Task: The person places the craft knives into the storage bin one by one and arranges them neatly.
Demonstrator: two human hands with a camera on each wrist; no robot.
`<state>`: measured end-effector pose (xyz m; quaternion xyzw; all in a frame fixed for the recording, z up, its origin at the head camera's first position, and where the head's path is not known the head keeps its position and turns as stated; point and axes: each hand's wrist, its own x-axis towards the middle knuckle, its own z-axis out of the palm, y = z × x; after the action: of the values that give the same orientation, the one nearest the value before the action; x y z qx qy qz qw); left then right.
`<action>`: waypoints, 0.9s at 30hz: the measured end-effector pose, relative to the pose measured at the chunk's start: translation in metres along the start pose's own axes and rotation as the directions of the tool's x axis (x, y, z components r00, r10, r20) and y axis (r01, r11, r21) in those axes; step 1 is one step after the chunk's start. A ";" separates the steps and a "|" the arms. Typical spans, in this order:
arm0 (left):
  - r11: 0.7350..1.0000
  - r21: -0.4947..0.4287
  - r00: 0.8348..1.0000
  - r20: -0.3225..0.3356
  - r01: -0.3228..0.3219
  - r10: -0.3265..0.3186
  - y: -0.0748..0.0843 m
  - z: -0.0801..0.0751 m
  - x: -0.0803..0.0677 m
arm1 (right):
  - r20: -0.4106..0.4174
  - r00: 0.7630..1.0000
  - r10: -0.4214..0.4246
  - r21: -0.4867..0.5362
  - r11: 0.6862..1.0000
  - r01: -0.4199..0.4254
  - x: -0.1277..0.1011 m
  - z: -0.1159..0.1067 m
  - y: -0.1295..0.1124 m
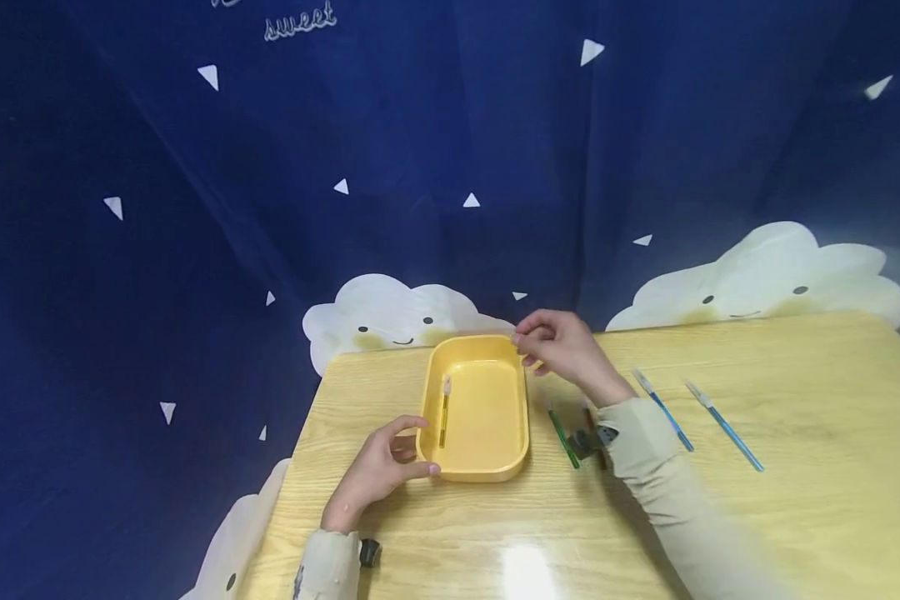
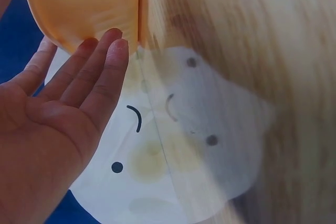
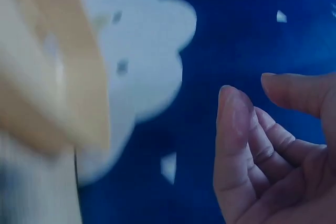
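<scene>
A shallow yellow plastic tray (image 1: 480, 475) lies on the wooden table, with one slim yellow pen (image 1: 444, 417), pale at its far end, along its left side. My left hand (image 1: 378, 467) is at the tray's near left corner, thumb by the front edge. In the left wrist view its fingers (image 2: 107, 72) stretch fairly straight toward the tray's side. At the far right corner is my right hand (image 1: 562, 346), fingers loosely bent beside the rim. The right wrist view shows thumb and forefinger apart with nothing between them.
Right of the tray lie a green pen (image 1: 562, 433) and a dark reddish pen, partly hidden by the right wrist's camera (image 1: 591, 442). Farther right are two blue pens (image 1: 667, 414) (image 1: 727, 429). A dark blue curtain (image 1: 420, 125) with clouds and triangles hangs behind the table.
</scene>
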<state>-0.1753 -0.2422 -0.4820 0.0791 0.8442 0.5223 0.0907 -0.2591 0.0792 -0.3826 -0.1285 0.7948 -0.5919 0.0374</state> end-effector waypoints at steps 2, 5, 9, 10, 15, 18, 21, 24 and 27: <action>1.000 -0.004 1.000 -0.001 0.003 -0.004 0.000 0.000 0.000 | -0.043 0.999 0.005 -0.081 0.997 -0.009 -0.014 -0.024 0.011; 1.000 -0.009 1.000 0.008 0.006 -0.006 0.001 0.001 0.000 | -0.100 0.995 0.022 -0.177 0.983 -0.039 -0.037 -0.057 0.031; 1.000 -0.003 1.000 0.011 0.011 -0.011 0.001 0.002 0.000 | -0.170 0.984 0.051 -0.230 0.969 -0.089 -0.060 -0.094 0.058; 1.000 -0.003 1.000 0.010 0.012 -0.012 0.001 0.002 0.000 | -0.188 0.981 0.055 -0.243 0.965 -0.101 -0.064 -0.102 0.065; 1.000 -0.011 1.000 0.008 0.012 -0.012 0.002 0.002 0.000 | -0.237 0.971 0.021 -0.443 0.887 -0.128 -0.077 -0.136 0.095; 1.000 -0.006 1.000 0.003 0.017 -0.017 0.003 0.002 -0.001 | -0.250 0.968 0.033 -0.536 0.828 -0.167 -0.081 -0.151 0.110; 1.000 -0.002 1.000 -0.004 0.024 -0.024 0.003 0.001 -0.001 | -0.248 0.967 0.066 -0.569 0.798 -0.200 -0.084 -0.163 0.124; 1.000 0.002 1.000 -0.001 0.019 -0.019 0.002 0.002 0.000 | -0.224 0.968 0.110 -0.615 0.755 -0.228 -0.088 -0.174 0.134; 1.000 0.005 1.000 -0.001 0.020 -0.020 0.001 0.001 0.000 | -0.180 0.968 0.177 -0.637 0.729 -0.252 -0.091 -0.183 0.140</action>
<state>-0.1747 -0.2410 -0.4815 0.0706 0.8462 0.5194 0.0954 -0.2324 0.3092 -0.4701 -0.0090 0.9615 -0.2742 0.0158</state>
